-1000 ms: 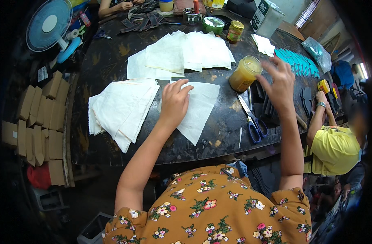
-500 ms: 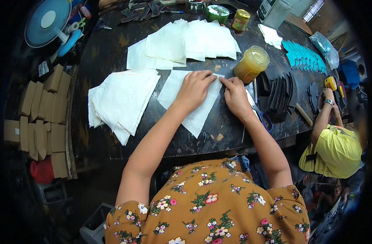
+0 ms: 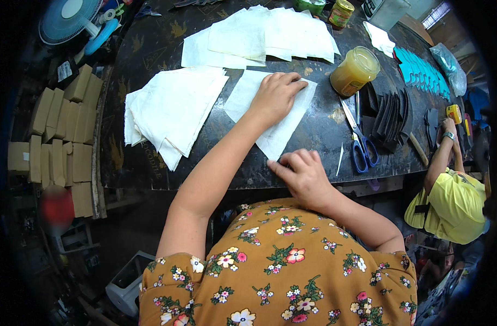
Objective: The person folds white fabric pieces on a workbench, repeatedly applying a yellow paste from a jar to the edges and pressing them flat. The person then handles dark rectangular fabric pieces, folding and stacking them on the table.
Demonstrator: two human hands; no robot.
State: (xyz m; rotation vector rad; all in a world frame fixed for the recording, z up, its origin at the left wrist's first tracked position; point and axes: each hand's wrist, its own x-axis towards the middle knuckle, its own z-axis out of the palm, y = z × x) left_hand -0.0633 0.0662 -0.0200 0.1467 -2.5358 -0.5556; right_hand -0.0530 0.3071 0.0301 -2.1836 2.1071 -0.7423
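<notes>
A white sheet (image 3: 243,100) lies flat on the dark table (image 3: 150,60). My left hand (image 3: 275,95) presses palm-down on its far part, fingers spread toward the right edge. My right hand (image 3: 302,174) rests at the sheet's near corner by the table's front edge, fingertips pinching or touching that corner. To the left lies a fanned stack of white sheets (image 3: 172,111). More white sheets (image 3: 259,35) are spread at the back.
A jar of yellow paste (image 3: 354,70) stands right of the sheet. Blue-handled scissors (image 3: 359,141) and dark cut pieces (image 3: 392,111) lie further right, teal pieces (image 3: 419,68) beyond. A person in yellow (image 3: 454,201) sits at right. Cardboard boxes (image 3: 58,130) and a fan (image 3: 69,19) are at left.
My right hand came back from the jar to the sheet, then slid down to its near corner. My left hand shifted right onto the sheet's far part.
</notes>
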